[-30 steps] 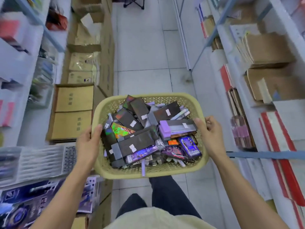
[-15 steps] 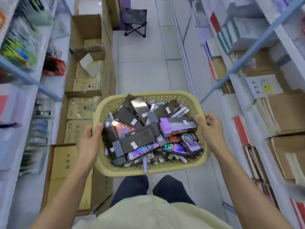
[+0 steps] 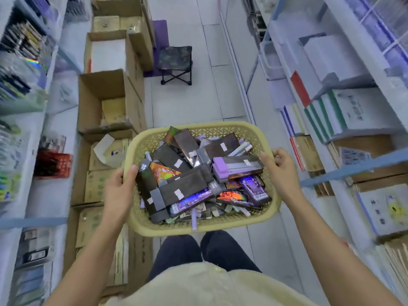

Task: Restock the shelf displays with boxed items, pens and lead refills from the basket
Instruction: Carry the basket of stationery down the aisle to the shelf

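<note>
A person in a pale yellow top point(image 3: 198, 286) and dark trousers point(image 3: 176, 252) stands in a shop aisle and holds a pale yellow perforated plastic basket point(image 3: 220, 127) at waist height. The left hand point(image 3: 120, 188) grips the basket's left rim, thumb hooked over the edge. The right hand point(image 3: 281, 171) has its fingers curled round the right rim.

The basket is heaped with flat dark boxes bearing small white stickers point(image 3: 185, 186), a lilac-and-grey box point(image 3: 234, 166) at the right, and shiny holographic purple packs point(image 3: 254, 191) toward the front. A lilac pen point(image 3: 194, 219) stands against the near wall, and pastel pens point(image 3: 240, 149) lie at the far right corner. The print on stickers and packs is too blurred to read.

On the floor to the left runs a row of brown cardboard cartons point(image 3: 106, 100), several open. White shelving with blue edges point(image 3: 353, 166) lines both sides. A red packet point(image 3: 53, 164) sits on the left shelf, and white wrapped reams with green stripes point(image 3: 344, 111) are stacked on the right one, their lettering illegible. Farther down the tiled aisle stands a small folding stool with a dark patterned fabric seat point(image 3: 175, 60), just beside a purple mat point(image 3: 160, 29).
</note>
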A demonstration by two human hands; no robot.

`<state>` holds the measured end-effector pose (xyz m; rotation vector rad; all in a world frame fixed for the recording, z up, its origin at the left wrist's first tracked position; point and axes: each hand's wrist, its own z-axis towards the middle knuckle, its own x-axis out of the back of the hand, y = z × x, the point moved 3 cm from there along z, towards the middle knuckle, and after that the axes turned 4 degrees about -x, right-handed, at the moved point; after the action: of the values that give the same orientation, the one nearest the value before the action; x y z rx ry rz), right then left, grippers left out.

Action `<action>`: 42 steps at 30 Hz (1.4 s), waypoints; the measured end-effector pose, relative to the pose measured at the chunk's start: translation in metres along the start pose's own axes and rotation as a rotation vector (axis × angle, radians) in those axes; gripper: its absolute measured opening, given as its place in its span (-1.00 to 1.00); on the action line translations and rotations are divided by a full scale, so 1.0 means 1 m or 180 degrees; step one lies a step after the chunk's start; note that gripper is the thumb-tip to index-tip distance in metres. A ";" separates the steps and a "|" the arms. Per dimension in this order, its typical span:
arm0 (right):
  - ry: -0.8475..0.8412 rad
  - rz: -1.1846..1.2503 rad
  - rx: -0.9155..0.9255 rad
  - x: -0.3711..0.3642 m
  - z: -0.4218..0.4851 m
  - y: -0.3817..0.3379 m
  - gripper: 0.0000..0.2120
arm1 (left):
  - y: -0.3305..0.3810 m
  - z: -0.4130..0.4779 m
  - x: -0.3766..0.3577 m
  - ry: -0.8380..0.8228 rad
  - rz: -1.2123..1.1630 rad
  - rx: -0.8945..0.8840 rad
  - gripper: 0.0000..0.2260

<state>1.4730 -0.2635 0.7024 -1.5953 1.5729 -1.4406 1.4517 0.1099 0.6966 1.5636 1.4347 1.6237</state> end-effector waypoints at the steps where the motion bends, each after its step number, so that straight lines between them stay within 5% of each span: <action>1: -0.0021 -0.0034 0.0023 -0.005 0.024 -0.014 -0.71 | 0.009 0.024 -0.005 0.0020 0.0014 0.0022 -0.64; 31: 0.0352 0.0065 -0.0091 -0.135 0.700 -0.325 -0.71 | 0.285 0.742 -0.222 -0.0204 0.0215 -0.0133 -0.72; 42: 0.1090 0.0273 -0.0327 -0.153 0.889 -0.388 -0.78 | 0.394 0.985 -0.330 -0.0907 0.0520 -0.0626 -0.67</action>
<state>2.4533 -0.3256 0.6932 -1.3679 1.9085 -1.6767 2.5600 0.0340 0.7120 1.7487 0.9927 1.5044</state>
